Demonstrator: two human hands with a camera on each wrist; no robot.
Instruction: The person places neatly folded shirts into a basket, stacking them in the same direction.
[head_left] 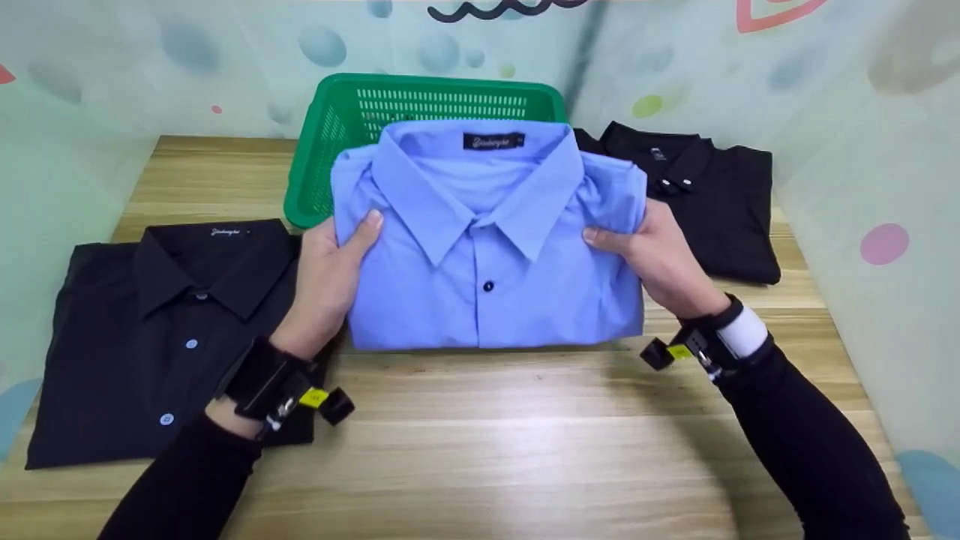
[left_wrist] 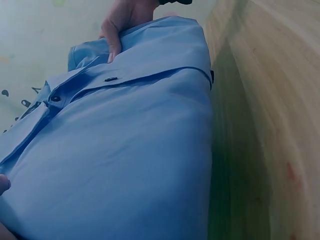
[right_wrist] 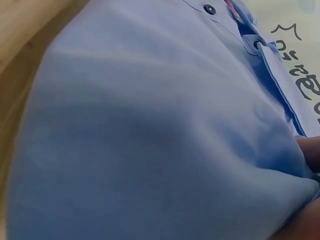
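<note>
A folded light blue shirt with a dark collar label is held up above the wooden table, its collar toward the green basket. My left hand grips its left edge, thumb on top. My right hand grips its right edge the same way. In the left wrist view the blue shirt fills the frame, with the right hand on its far side. The right wrist view is almost all blue shirt, with a bit of my right hand at the edge.
One folded black shirt lies on the table at the left, under my left forearm. A second black shirt lies at the back right. The green basket stands at the back behind the blue shirt. Patterned walls enclose the table on three sides.
</note>
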